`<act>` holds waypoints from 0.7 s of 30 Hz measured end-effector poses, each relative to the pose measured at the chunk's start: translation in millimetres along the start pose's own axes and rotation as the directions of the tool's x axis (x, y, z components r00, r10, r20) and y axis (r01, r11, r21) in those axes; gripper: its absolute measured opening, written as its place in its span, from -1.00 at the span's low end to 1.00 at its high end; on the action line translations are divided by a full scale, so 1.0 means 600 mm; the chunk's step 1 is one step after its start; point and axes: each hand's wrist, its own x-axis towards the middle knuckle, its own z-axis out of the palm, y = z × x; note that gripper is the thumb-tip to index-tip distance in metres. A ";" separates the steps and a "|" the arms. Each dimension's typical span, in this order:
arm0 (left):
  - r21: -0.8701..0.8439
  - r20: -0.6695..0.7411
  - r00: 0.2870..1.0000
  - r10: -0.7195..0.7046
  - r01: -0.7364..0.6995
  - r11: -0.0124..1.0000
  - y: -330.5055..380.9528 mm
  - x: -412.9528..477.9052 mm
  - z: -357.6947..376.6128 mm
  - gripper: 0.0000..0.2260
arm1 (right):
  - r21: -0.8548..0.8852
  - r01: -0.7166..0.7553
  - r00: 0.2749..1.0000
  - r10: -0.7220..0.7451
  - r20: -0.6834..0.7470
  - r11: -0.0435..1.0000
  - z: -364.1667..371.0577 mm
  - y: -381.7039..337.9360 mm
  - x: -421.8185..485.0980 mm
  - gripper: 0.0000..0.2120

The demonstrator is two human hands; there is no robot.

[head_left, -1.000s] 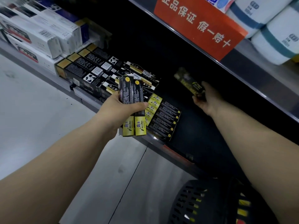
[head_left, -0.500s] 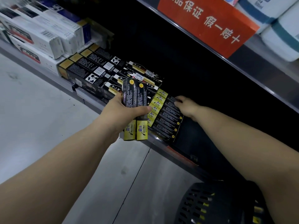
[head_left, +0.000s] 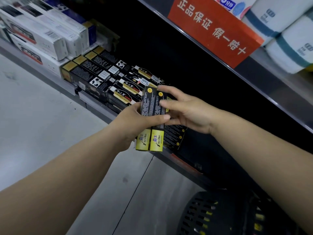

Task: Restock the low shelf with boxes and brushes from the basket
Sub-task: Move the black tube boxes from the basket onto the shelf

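Left hand (head_left: 133, 121) grips two boxes (head_left: 152, 106) over the shelf's (head_left: 94, 105) near edge. Right hand (head_left: 193, 112) pinches the right box, fingers curled on it.

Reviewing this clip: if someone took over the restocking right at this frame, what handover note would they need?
The left hand grips two black-and-yellow boxes side by side above the front edge of the low shelf.
The right hand has its fingers on the right-hand box; whether it has a grip is unclear.
Done: a row of matching boxes lies on the shelf under the hands.
Left: shelve the two held boxes, then fetch more from the basket, where yellow bits show through the slots.
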 end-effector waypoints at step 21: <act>0.175 -0.243 0.968 0.061 -0.018 0.984 -0.002 -0.002 -0.009 -0.54 | -0.173 -0.333 0.716 0.129 -0.686 0.927 -0.157 0.103 0.107 -0.67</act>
